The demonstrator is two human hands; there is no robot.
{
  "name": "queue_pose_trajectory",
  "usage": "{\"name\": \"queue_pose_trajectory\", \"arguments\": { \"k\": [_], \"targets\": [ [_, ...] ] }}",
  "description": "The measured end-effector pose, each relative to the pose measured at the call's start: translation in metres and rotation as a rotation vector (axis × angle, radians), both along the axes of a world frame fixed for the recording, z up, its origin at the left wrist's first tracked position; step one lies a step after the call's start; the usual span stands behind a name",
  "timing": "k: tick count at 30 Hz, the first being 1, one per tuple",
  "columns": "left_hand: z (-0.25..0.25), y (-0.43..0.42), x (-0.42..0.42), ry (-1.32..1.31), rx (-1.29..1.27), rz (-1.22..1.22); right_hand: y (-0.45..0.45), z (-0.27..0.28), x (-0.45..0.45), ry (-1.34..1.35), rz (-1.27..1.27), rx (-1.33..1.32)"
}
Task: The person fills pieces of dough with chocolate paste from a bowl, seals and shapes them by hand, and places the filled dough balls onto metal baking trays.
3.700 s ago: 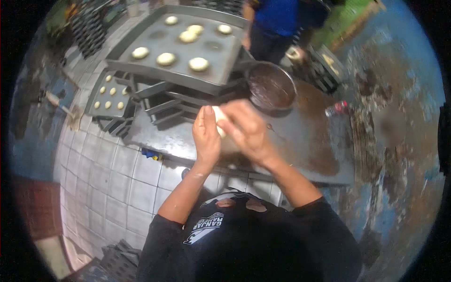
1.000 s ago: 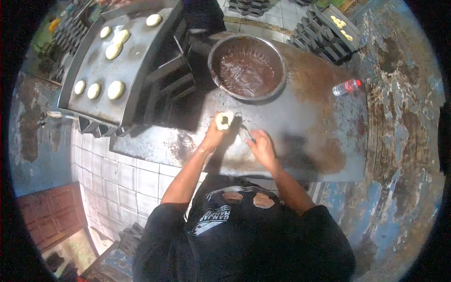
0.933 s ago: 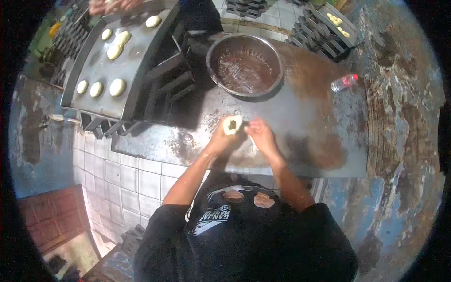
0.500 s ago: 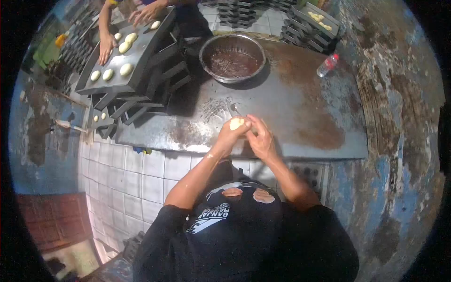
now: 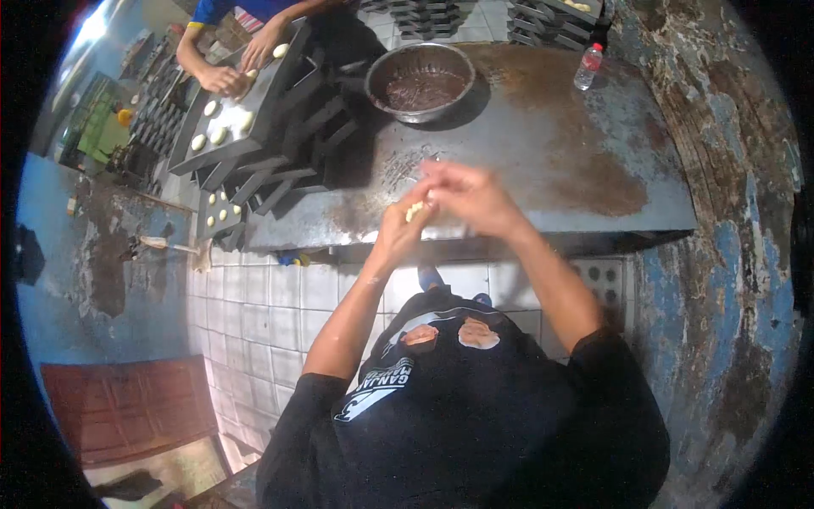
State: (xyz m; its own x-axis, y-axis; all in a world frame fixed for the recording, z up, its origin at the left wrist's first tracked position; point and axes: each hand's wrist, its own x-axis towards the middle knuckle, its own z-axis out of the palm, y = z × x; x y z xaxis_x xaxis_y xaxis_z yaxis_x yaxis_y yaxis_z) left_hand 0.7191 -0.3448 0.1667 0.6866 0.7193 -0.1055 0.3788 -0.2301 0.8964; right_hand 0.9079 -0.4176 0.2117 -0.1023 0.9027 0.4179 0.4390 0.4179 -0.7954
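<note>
A pale yellow piece of dough [image 5: 414,210] lies in my left hand [image 5: 398,227], whose fingers curl round it above the table's front half. My right hand [image 5: 479,202] is smeared by motion, its fingertips close over the dough and the left fingers. Whether those fingers pinch anything does not show. Just beyond my hands is a metal bowl [image 5: 420,117] with dark brown paste [image 5: 424,88] inside. Dark smears mark the metal table [image 5: 543,161] between bowl and hands.
At the left, a co-worker's hands [image 5: 222,81] work over a tray [image 5: 182,161] of dough balls [image 5: 219,135], set on stacked dark trays. A lower tray [image 5: 208,233] holds more balls. A red-capped bottle [image 5: 588,68] stands at the back right. More trays [image 5: 555,30] rise behind the table.
My view has shifted, so the table sits higher in it. My right hand has moved over the dough in my left hand. The co-worker's hands have come together farther up the tray.
</note>
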Motion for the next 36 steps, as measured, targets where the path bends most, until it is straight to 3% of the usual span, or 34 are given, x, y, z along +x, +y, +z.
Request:
{"name": "queue_pose_trajectory", "arguments": {
  "k": [2, 3, 5, 6, 8, 10, 11, 12, 13, 14, 15, 16, 18, 19, 20, 21, 22, 24, 25, 27, 29, 32, 33, 35, 36],
  "targets": [
    [0.022, -0.006, -0.005, -0.214, 0.075, 0.112, 0.022, 0.001, -0.010, 0.837, -0.111, -0.008],
    [0.035, -0.011, -0.009, -0.312, 0.052, 0.147, 0.029, 0.001, -0.010, 0.840, -0.085, -0.016],
    [0.051, -0.017, -0.018, -0.241, 0.003, 0.172, 0.034, -0.001, -0.006, 0.652, 0.189, -0.288],
    [0.058, -0.019, -0.022, -0.182, -0.048, 0.176, 0.035, 0.009, -0.009, 0.649, 0.207, -0.296],
    [0.065, -0.013, -0.034, -0.040, -0.079, 0.153, 0.045, 0.045, -0.014, -0.076, 0.321, -0.388],
    [0.059, -0.002, -0.049, -0.375, -0.086, 0.059, 0.056, 0.051, -0.037, -0.128, 0.397, -0.329],
    [0.062, 0.010, -0.066, -0.140, -0.203, 0.113, 0.059, 0.052, -0.057, 0.333, 0.306, -0.224],
    [0.066, 0.015, -0.070, -0.157, -0.202, 0.138, 0.064, 0.052, -0.074, 0.788, 0.201, -0.122],
    [0.074, 0.019, -0.072, -0.385, -0.203, 0.208, 0.073, 0.045, -0.089, 0.692, -0.010, 0.069],
    [0.082, 0.026, -0.078, -0.615, -0.193, 0.276, 0.081, 0.044, -0.100, 0.677, 0.020, 0.057],
    [0.087, 0.034, -0.089, -0.593, -0.353, 0.261, 0.087, 0.044, -0.113, 0.287, -0.009, 0.296],
    [0.093, 0.040, -0.095, -0.615, -0.346, 0.284, 0.094, 0.044, -0.125, -0.104, -0.035, 0.537],
    [0.101, 0.052, -0.105, -0.962, -0.566, 0.292, 0.113, 0.032, -0.157, -0.100, 0.007, 0.502],
    [0.095, 0.070, -0.119, -0.953, -0.511, 0.210, 0.124, 0.033, -0.174, 0.191, 0.016, 0.236],
    [0.090, 0.082, -0.128, -0.962, -0.286, 0.219, 0.138, 0.034, -0.192, 0.474, 0.017, -0.044],
    [0.089, 0.100, -0.145, -0.851, -0.090, 0.266, 0.150, 0.051, -0.212, 0.697, 0.102, -0.157],
    [0.089, 0.120, -0.164, -0.814, 0.006, 0.297, 0.165, 0.062, -0.226, 0.669, 0.106, -0.164],
    [0.091, 0.158, -0.201, -0.780, 0.108, 0.337, 0.201, 0.084, -0.254, 0.829, 0.251, -0.712],
    [0.096, 0.172, -0.216, -0.795, 0.108, 0.348, 0.227, 0.103, -0.257, 0.611, 0.316, -0.783],
    [0.113, 0.191, -0.241, -0.930, 0.079, 0.456, 0.285, 0.124, -0.283, 0.533, 0.450, -0.750],
    [0.113, 0.219, -0.262, -1.125, 0.147, 0.636, 0.360, 0.142, -0.291, 0.234, 0.385, -0.547],
    [0.102, 0.244, -0.334, -0.811, 0.324, 0.673, 0.470, 0.155, -0.324, -0.137, 0.047, -0.081],
    [0.102, 0.247, -0.351, -0.791, 0.289, 0.728, 0.512, 0.143, -0.328, -0.159, 0.052, -0.084],
    [0.100, 0.252, -0.383, -0.722, 0.260, 0.837, 0.588, 0.096, -0.321, -0.680, -0.013, 0.372],
    [0.093, 0.255, -0.397, -0.692, 0.241, 0.880, 0.602, 0.085, -0.322, -0.695, 0.003, 0.369]
  ]
}}
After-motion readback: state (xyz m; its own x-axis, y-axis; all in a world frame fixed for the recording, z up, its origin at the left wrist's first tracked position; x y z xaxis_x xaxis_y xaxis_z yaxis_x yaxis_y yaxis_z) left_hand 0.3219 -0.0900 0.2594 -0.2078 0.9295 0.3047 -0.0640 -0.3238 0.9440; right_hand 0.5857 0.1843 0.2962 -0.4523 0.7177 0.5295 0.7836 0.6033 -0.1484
